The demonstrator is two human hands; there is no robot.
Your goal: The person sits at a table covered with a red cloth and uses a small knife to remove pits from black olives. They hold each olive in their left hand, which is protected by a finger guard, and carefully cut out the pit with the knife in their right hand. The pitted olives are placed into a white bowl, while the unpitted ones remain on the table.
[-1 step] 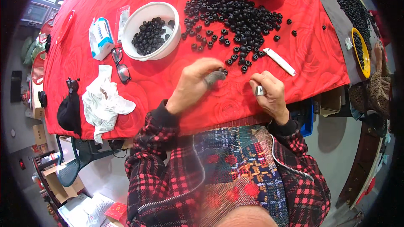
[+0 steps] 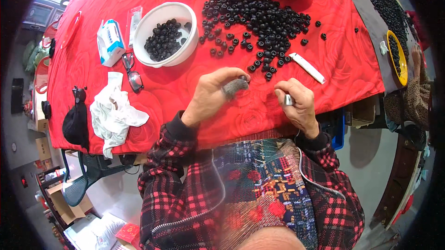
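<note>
The left hand (image 2: 209, 92) pinches a black piece (image 2: 243, 78) over red cloth (image 2: 250, 121).

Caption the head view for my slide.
Left hand pinching a black part, right hand holding a silvery piece, over red cloth.

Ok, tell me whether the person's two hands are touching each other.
No, the left hand and the right hand are apart, with red cloth showing between them.
</note>
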